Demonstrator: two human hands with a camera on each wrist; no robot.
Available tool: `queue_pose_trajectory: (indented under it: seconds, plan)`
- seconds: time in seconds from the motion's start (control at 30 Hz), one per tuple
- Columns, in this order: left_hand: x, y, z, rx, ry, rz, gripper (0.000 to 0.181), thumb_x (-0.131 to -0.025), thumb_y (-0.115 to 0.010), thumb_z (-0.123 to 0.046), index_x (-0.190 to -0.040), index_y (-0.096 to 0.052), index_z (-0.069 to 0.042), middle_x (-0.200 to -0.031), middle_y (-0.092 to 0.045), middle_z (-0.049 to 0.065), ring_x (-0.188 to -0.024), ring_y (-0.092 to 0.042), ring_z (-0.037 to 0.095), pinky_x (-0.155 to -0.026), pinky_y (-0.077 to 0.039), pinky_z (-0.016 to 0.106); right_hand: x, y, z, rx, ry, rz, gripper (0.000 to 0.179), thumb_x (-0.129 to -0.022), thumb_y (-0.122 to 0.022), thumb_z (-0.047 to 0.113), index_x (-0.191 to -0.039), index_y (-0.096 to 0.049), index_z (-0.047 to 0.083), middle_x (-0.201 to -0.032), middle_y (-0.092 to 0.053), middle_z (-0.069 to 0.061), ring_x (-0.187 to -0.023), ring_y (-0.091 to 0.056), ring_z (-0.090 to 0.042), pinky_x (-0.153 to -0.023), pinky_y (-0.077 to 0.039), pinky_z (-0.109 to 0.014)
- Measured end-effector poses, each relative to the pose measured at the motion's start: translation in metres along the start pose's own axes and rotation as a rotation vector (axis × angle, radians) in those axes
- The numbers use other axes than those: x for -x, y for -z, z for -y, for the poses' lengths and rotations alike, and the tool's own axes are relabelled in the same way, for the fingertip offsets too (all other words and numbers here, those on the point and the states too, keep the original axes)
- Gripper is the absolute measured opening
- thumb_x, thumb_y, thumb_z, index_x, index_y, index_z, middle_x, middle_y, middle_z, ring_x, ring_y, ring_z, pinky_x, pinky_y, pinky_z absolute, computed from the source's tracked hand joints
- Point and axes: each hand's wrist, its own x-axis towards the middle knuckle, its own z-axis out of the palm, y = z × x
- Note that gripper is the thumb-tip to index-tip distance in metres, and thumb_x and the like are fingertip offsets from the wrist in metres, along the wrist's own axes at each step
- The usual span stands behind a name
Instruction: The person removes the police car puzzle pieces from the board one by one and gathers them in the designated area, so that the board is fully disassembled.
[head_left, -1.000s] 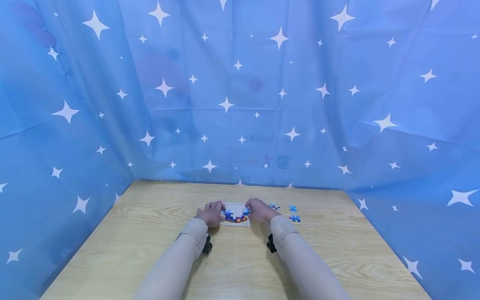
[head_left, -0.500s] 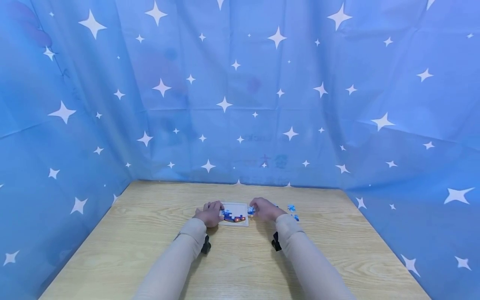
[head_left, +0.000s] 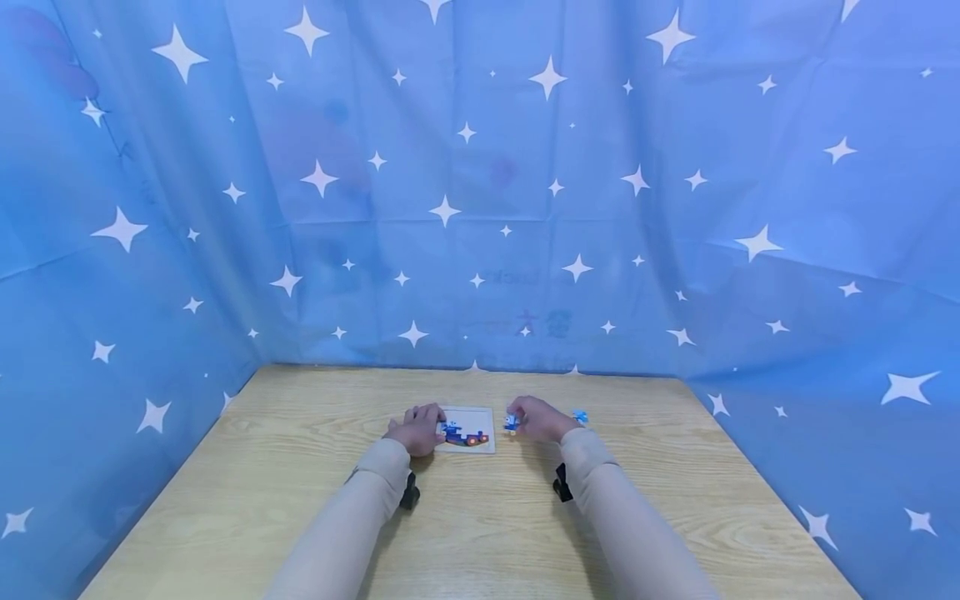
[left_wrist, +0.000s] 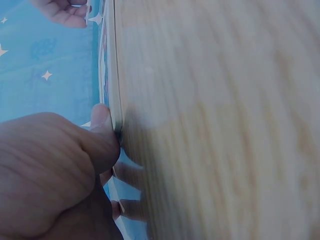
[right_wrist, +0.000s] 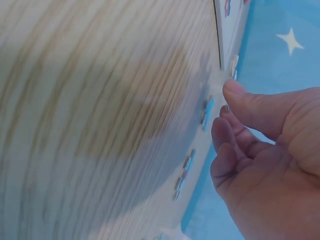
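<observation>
A light-framed jigsaw puzzle tray (head_left: 478, 419) lies flat on the table. Joined pieces (head_left: 467, 437) with a blue and orange-wheeled picture fill its lower part, and its upper part shows white. My left hand (head_left: 417, 430) grips the tray's left side, the thumb at the near corner in the left wrist view. To the right of the tray, my right hand (head_left: 542, 419) pinches a blue puzzle piece (head_left: 511, 422) between thumb and fingers. That piece is apart from the tray and partly covered by the fingers.
Loose blue puzzle pieces (head_left: 580, 416) lie right of the tray, partly hidden behind my right hand. The right wrist view shows loose pieces (right_wrist: 184, 174) on the wood tabletop (right_wrist: 100, 125). A blue star-patterned curtain (head_left: 480, 208) stands behind the table.
My right hand has moved right, off the tray's right side, taking a blue puzzle piece with it. That place in the tray now shows white. My left hand stays on the tray.
</observation>
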Motion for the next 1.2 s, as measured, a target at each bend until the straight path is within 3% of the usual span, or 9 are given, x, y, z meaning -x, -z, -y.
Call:
queue_pose_trajectory:
  seconds: [0.33,0.7,0.97,1.2]
  plan:
    - [0.006,0.003,-0.003,0.001,-0.004,-0.001,0.029,-0.105,-0.055,-0.031,-0.132,-0.048,-0.022,-0.157,-0.035,0.011,-0.148,-0.025,0.038,-0.113,-0.013,0.071,0.009,0.010,-0.010,-0.017,-0.052,-0.004,0.037,-0.095,-0.060,-0.009,-0.130,-0.060,0.003,-0.124,-0.059,-0.012,-0.122,-0.055,-0.033,-0.104,-0.045,-0.050]
    - [0.002,0.001,-0.001,0.001,-0.007,-0.008,0.030,-0.104,-0.057,-0.032,-0.132,-0.048,-0.022,-0.157,-0.036,0.010,-0.147,-0.025,0.039,-0.111,-0.016,0.072,0.014,0.016,-0.028,0.019,-0.053,-0.003,0.031,-0.095,-0.064,-0.008,-0.124,-0.060,0.000,-0.115,-0.060,-0.009,-0.112,-0.056,-0.026,-0.099,-0.047,-0.046]
    - [0.003,0.002,-0.001,0.002,-0.012,-0.001,0.027,-0.105,-0.055,-0.032,-0.130,-0.048,-0.023,-0.155,-0.037,0.011,-0.147,-0.025,0.039,-0.111,-0.014,0.073,0.019,0.023,-0.032,0.001,-0.065,0.009,0.035,-0.095,-0.064,-0.006,-0.129,-0.059,-0.002,-0.122,-0.059,-0.011,-0.120,-0.055,-0.032,-0.102,-0.046,-0.048]
    - [0.003,0.001,-0.001,0.009,-0.014,-0.003,0.027,-0.105,-0.055,-0.031,-0.130,-0.048,-0.023,-0.156,-0.036,0.012,-0.148,-0.023,0.040,-0.112,-0.012,0.073,0.023,0.026,-0.037,-0.019,-0.077,0.020,0.031,-0.094,-0.063,-0.010,-0.124,-0.059,-0.001,-0.117,-0.058,-0.012,-0.113,-0.055,-0.030,-0.095,-0.047,-0.048]
